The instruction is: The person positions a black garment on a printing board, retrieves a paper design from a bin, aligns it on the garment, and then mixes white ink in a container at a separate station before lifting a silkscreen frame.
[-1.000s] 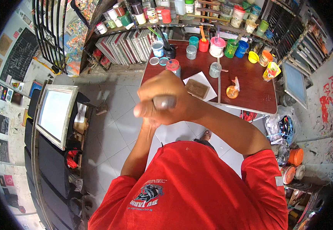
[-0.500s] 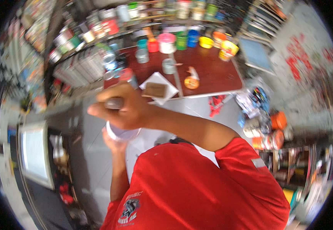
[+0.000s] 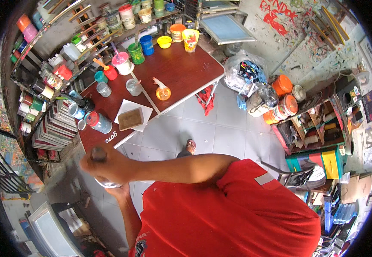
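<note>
My right hand (image 3: pixel 114 167) is closed around an upright stick-like handle (image 3: pixel 98 155), whose dark rounded end pokes out above the fist. Directly beneath, my left hand (image 3: pixel 120 191) grips a white round tub (image 3: pixel 108 184) from its near side. Most of the tub, along with whatever is in it and the handle's lower end, is hidden by my right hand and forearm. Beyond my hands lies a brown rectangular block (image 3: pixel 130 119) on a white sheet (image 3: pixel 148 112). Left of it stands a red-lidded clear container (image 3: pixel 101 123).
On the dark red table (image 3: pixel 186 79) stand a green tub (image 3: pixel 136 53), a pink-and-white tub (image 3: pixel 122 63) and an orange bottle (image 3: pixel 163 93). Shelves of paint pots (image 3: pixel 62 72) line the left. A framed screen (image 3: pixel 53 227) leans at lower left; a stuffed plastic bag (image 3: pixel 247 73) sits beyond the table's right end.
The view has swung to the right and sharpened. In it, both hands and the tub appear lower and further left, with my right hand still over the tub. A foot now shows on the floor.
</note>
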A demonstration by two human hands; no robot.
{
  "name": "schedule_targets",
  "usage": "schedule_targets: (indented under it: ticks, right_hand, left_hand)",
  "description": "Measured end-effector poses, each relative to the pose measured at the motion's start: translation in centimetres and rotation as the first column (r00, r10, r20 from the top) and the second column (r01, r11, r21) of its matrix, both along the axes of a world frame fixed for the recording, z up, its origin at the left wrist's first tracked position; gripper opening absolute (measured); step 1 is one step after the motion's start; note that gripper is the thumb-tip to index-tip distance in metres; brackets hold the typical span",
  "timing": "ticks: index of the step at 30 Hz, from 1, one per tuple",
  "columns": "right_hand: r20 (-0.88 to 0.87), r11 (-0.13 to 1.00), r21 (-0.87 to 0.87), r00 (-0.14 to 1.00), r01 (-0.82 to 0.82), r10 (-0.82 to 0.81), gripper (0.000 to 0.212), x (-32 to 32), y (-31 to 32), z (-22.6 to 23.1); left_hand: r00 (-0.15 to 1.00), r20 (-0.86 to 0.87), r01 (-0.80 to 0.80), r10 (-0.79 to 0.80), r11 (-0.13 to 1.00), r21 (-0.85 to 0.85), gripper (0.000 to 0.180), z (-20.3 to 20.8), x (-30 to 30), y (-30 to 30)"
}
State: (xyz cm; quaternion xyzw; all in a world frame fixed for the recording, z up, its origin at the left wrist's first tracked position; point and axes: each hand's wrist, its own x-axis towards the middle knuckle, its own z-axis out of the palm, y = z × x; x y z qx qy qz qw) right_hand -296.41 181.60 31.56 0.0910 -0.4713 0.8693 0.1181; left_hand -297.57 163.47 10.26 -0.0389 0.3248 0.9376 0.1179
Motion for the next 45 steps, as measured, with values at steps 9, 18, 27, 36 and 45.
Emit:
schedule_targets:
  ticks: [9,18,27,36,45]
  right_hand:
    - [0.151,0.999,-0.019,0.988,-0.036,0.038,0.035,2.0,5.6,-1.9]
    - [0.153,0.998,-0.018,0.987,0.058,-0.054,0.022,6.5,14.6,-3.1]
    - [-0.174,0.947,-0.108,0.943,-0.304,0.283,0.029,11.0,22.4,-3.8]
    - [-0.079,0.347,0.929,0.846,-0.130,0.527,0.019,13.0,24.1,6.2]
    - [0.120,0.402,0.828,0.824,-0.390,0.553,0.024,13.9,17.4,1.3]
  left_hand:
    - [0.960,-0.077,0.269,-0.269,0.963,-0.013,0.058,-2.5,1.1,1.8]
    - [0.892,-0.138,0.435,-0.430,0.901,0.007,0.060,-2.9,4.6,9.6]
    - [0.927,0.028,0.365,-0.373,0.919,0.151,0.068,-0.2,7.5,14.7]
    - [0.965,-0.133,0.230,-0.227,0.973,0.007,0.082,4.2,9.1,13.4]
    - [0.988,-0.157,0.001,-0.002,1.000,-0.009,0.075,3.0,12.5,5.2]
